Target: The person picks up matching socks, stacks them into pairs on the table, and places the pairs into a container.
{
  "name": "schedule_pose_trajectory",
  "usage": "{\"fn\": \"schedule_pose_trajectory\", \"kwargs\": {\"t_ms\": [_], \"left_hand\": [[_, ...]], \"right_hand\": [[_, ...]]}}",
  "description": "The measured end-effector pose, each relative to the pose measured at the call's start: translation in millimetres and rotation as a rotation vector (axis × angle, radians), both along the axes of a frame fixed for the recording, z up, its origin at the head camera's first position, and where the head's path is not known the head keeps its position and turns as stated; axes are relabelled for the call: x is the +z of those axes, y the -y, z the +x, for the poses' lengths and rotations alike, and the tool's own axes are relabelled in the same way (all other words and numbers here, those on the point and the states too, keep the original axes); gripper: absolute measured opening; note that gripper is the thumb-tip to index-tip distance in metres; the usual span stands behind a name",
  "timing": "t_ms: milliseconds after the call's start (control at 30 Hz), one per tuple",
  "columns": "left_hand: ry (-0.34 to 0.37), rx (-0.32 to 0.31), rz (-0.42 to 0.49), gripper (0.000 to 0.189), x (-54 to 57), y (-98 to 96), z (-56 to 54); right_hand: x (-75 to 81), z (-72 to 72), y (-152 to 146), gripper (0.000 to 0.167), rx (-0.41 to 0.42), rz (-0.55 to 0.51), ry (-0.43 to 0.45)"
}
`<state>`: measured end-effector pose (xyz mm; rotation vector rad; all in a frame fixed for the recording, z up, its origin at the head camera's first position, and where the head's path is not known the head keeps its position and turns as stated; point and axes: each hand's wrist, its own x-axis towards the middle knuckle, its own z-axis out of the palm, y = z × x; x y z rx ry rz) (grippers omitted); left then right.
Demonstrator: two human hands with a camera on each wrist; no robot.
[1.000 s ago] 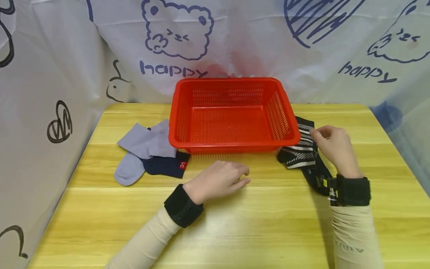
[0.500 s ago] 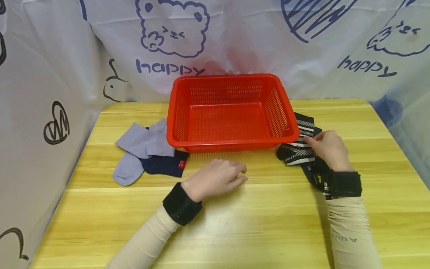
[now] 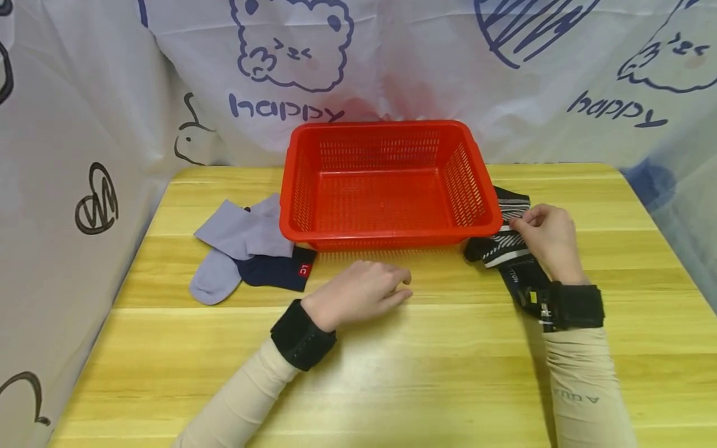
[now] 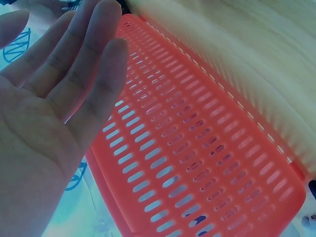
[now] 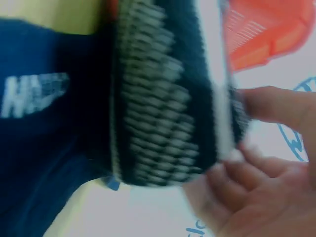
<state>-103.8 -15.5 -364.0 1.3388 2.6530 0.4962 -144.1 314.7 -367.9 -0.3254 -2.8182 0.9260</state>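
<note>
My right hand (image 3: 551,239) pinches the edge of a black-and-white patterned sock (image 3: 506,239) at the right of the basket. In the right wrist view the patterned sock (image 5: 163,98) fills the middle, with thumb and fingertips on its edge. A dark sock with white lettering (image 3: 521,280) lies partly under it. My left hand (image 3: 361,292) hangs relaxed before the basket, holding nothing; its fingers (image 4: 98,89) are loosely extended in the left wrist view. A red plastic basket (image 3: 392,236) with slotted walls stands at the back middle, nothing inside it.
Left of the basket lie lavender socks (image 3: 224,230), and with them a navy sock (image 3: 274,269) with a red label. The wooden table (image 3: 392,386) ends at the back against a white cloth (image 3: 426,62) with drawn figures.
My right hand has moved a little left onto the patterned sock and now lifts its near edge slightly. The left hand stays about where it was.
</note>
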Motion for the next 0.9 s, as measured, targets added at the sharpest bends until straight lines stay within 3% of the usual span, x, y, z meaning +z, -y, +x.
{"fn": "schedule_pose_trajectory", "kwargs": {"t_ms": [200, 367, 500, 600, 700, 800, 833, 900], "left_hand": [[-0.007, -0.004, -0.006, 0.023, 3.7, 0.3, -0.9], [-0.007, -0.004, 0.023, 0.021, 10.9, 2.3, -2.2], [0.008, 0.003, 0.095, 0.019, 21.4, 6.1, -1.9], [-0.005, 0.005, 0.195, 0.017, 29.7, 9.5, -0.8], [-0.081, 0.015, 0.338, 0.018, 37.7, 13.0, 0.9], [-0.183, 0.038, 0.502, 0.028, 45.6, 15.7, 2.9], [-0.209, 0.043, 0.550, 0.032, 48.0, 16.6, 3.8], [-0.232, 0.045, 0.629, 0.041, 51.9, 17.8, 5.5]], "right_hand": [[13.1, 5.4, 2.7, 0.013, -0.131, -0.270, -0.377], [38.7, 16.3, 9.7, 0.024, -0.143, -0.483, -0.685], [64.2, 29.5, 21.6, 0.027, -0.134, -0.550, -0.850], [76.4, 38.3, 26.8, 0.026, -0.079, -0.612, -0.910], [84.3, 46.3, 31.2, 0.022, 0.074, -0.797, -0.918], [88.4, 55.4, 39.8, 0.022, 0.286, -0.936, -0.817], [88.8, 58.1, 43.9, 0.023, 0.360, -0.938, -0.759], [88.8, 64.2, 54.1, 0.024, 0.477, -0.836, -0.614]]}}
